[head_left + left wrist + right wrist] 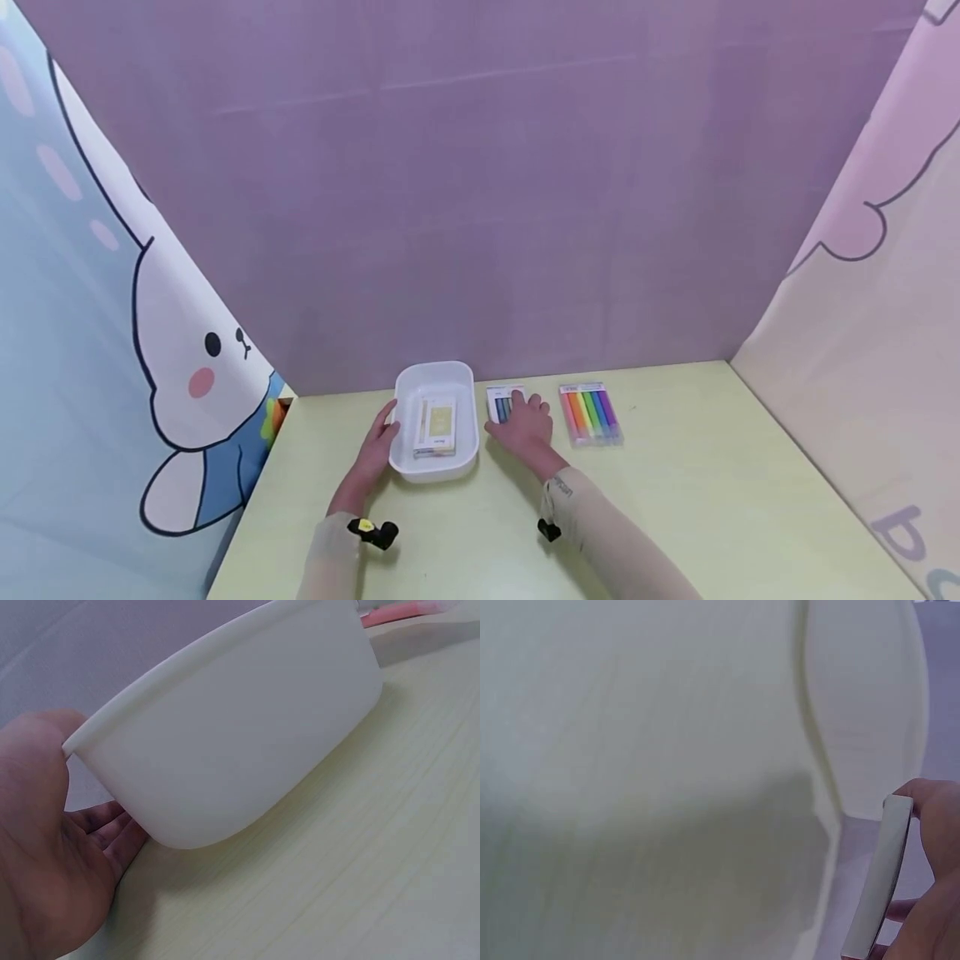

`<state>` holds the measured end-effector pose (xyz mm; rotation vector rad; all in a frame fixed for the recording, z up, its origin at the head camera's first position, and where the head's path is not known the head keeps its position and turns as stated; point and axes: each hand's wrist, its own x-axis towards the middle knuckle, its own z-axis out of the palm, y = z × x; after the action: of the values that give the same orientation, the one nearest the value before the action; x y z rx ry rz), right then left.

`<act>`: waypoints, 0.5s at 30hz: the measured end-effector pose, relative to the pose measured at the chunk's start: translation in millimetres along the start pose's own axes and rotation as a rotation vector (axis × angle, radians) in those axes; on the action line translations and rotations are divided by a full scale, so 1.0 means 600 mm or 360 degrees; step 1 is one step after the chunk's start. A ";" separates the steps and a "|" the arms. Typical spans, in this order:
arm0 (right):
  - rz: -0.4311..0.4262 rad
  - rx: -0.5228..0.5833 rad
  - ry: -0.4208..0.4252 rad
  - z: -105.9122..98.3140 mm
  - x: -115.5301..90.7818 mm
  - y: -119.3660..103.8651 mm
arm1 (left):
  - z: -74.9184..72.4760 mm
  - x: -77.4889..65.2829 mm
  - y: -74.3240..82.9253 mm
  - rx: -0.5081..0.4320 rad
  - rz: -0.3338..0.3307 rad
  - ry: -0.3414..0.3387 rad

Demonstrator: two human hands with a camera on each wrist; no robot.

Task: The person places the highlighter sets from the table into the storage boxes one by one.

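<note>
Now the left grip [378, 439] steadies the white tub [471, 392]; the right grip [527, 422] grasps the pen pack [500, 405] beside it.

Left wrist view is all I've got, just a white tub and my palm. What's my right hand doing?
Observer: Your right hand grips a flat pack of dark pens lying just right of the white tub.
Operator: Anything in the tub?
Observer: Yes, a flat yellowish pack lies on its floor.
Operator: Anything else on the table?
Observer: A pack of bright rainbow pens lies right of your right hand, apart from it.
</note>
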<state>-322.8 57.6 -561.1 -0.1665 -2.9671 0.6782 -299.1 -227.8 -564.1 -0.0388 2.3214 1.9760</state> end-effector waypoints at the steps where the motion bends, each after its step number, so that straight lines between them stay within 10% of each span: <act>1: -0.0010 -0.0007 0.0003 -0.005 0.000 -0.002 | 0.000 -0.001 0.003 0.0001 0.0000 0.0001; 15: -0.0100 -0.0083 0.0063 -0.060 -0.005 -0.017 | -0.002 0.025 -0.031 -0.0032 -0.0002 0.0030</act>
<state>-316.8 63.5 -524.7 -0.0886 -2.9401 0.5835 -312.4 -231.3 -583.3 -0.0605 2.3124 2.0067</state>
